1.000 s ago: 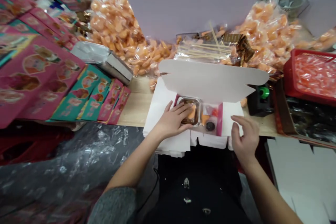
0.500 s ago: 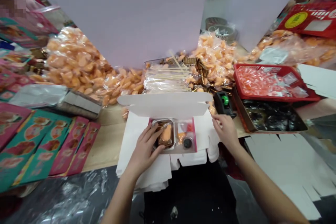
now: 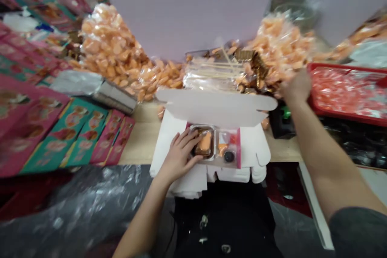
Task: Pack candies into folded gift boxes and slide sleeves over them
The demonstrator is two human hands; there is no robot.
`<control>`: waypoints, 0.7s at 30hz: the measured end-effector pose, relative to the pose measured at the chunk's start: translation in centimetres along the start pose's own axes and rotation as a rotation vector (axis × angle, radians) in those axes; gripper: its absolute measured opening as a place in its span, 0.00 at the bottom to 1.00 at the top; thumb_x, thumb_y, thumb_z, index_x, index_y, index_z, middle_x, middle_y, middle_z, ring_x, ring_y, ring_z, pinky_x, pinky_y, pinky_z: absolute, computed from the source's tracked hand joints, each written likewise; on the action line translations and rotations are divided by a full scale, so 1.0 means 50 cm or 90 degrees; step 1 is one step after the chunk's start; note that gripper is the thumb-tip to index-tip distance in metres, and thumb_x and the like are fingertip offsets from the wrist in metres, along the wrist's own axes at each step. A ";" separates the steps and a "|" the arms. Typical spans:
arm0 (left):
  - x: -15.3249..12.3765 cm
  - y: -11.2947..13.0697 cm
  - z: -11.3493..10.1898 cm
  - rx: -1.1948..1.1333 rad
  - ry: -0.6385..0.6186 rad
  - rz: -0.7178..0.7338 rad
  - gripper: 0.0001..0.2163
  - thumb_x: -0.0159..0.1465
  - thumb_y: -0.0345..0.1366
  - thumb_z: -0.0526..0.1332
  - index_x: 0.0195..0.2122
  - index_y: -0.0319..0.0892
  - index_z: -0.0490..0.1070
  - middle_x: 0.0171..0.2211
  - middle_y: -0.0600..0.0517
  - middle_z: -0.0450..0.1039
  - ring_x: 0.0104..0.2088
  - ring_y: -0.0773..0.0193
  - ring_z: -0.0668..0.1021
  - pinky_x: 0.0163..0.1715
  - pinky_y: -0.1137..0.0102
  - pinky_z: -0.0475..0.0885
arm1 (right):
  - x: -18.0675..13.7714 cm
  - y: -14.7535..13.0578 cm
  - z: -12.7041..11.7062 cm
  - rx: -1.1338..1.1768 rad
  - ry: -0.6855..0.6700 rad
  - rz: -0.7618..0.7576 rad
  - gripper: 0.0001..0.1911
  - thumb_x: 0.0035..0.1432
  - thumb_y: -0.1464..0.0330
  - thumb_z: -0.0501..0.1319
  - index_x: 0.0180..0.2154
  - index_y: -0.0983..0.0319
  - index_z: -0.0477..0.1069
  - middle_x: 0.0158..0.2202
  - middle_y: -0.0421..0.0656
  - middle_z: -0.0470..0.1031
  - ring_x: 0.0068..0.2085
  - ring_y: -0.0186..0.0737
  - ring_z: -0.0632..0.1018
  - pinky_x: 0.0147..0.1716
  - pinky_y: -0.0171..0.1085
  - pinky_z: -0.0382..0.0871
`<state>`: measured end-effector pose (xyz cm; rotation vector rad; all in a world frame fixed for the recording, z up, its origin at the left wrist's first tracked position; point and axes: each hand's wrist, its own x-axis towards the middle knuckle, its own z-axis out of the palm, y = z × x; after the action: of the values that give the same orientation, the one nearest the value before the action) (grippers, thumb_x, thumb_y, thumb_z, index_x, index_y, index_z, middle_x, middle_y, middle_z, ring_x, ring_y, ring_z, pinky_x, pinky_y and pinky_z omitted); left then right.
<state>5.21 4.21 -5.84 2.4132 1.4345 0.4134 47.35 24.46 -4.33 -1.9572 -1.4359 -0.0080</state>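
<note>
An open white cardboard box (image 3: 254, 151) lies on the bench in front of me, its lid (image 3: 217, 107) folded back. Inside sit a clear tray with an orange piece (image 3: 205, 145) and, to the right, a pink-edged compartment with a small dark cup (image 3: 229, 156). My left hand (image 3: 181, 155) rests flat on the tray's left part, fingers stretched out. My right hand (image 3: 296, 86) is stretched far to the back right, at the pile of gold and orange wrapped pieces (image 3: 281, 52); it is blurred and its fingers are hidden.
Bags of orange wrapped pieces (image 3: 111, 52) line the back. A bag of wooden sticks (image 3: 211, 74) lies behind the lid. A red crate (image 3: 347, 88) and a black dispenser with a green roll (image 3: 281, 123) stand right. Pink and green printed cartons (image 3: 75, 133) lie left.
My right hand left the box's right side and reached up and back to the wrapped pieces beside the red crate. My left hand stayed on the tray. The view swung around.
</note>
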 end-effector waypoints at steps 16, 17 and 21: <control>0.017 -0.071 -0.033 -0.148 0.341 -0.137 0.21 0.69 0.45 0.55 0.60 0.42 0.64 0.58 0.40 0.68 0.56 0.55 0.72 0.53 0.57 0.72 | -0.408 -0.119 -0.084 0.203 -0.091 -0.210 0.16 0.60 0.55 0.61 0.39 0.61 0.75 0.40 0.49 0.74 0.41 0.45 0.74 0.37 0.44 0.71; 0.034 -0.096 -0.053 -0.164 0.371 -0.161 0.23 0.66 0.46 0.59 0.59 0.41 0.65 0.56 0.40 0.68 0.54 0.55 0.73 0.49 0.60 0.74 | -0.376 -0.102 -0.093 0.190 -0.074 -0.180 0.19 0.57 0.54 0.63 0.41 0.62 0.74 0.38 0.48 0.73 0.36 0.43 0.73 0.33 0.41 0.69; 0.128 -0.141 -0.122 -0.136 0.241 -0.194 0.15 0.57 0.45 0.67 0.39 0.38 0.74 0.36 0.47 0.74 0.36 0.60 0.76 0.39 0.65 0.75 | -0.256 -0.103 -0.110 0.178 -0.281 -0.175 0.23 0.54 0.53 0.64 0.45 0.63 0.73 0.27 0.41 0.73 0.26 0.37 0.71 0.26 0.36 0.64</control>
<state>0.15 13.73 -2.49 1.9769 1.7732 0.9299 40.18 11.60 -2.49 -1.5801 -1.8662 0.5009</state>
